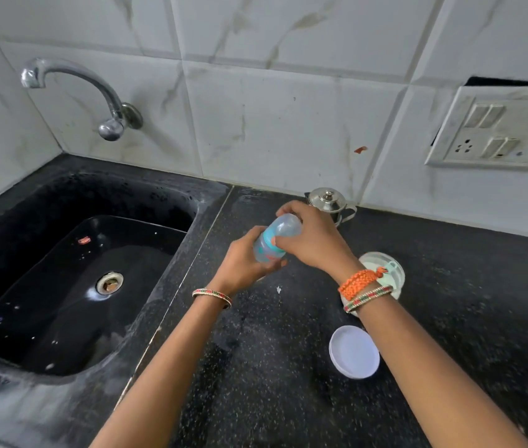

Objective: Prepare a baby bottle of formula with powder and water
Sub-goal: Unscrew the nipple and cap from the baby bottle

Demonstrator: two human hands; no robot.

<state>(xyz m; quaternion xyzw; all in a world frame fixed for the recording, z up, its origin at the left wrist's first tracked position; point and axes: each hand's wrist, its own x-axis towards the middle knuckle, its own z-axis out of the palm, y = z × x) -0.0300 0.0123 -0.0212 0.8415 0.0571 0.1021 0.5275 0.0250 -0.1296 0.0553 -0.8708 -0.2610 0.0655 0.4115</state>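
Observation:
A clear baby bottle (pixel 272 244) with a teal collar and a domed cap is held tilted above the black counter (pixel 288 367). My left hand (pixel 243 261) wraps the bottle's lower body. My right hand (pixel 312 239) grips its capped top from above. Behind my right wrist stands an open white powder container (pixel 392 270) with pale powder and a scoop inside, partly hidden. Its round white lid (pixel 354 351) lies flat on the counter nearer to me.
A black sink (pixel 71 286) with a steel drain fills the left side, and a chrome tap (pixel 71 88) juts from the tiled wall above it. A small lidded steel pot (pixel 328 202) stands by the wall. A switch and socket plate (pixel 495 130) is at the right.

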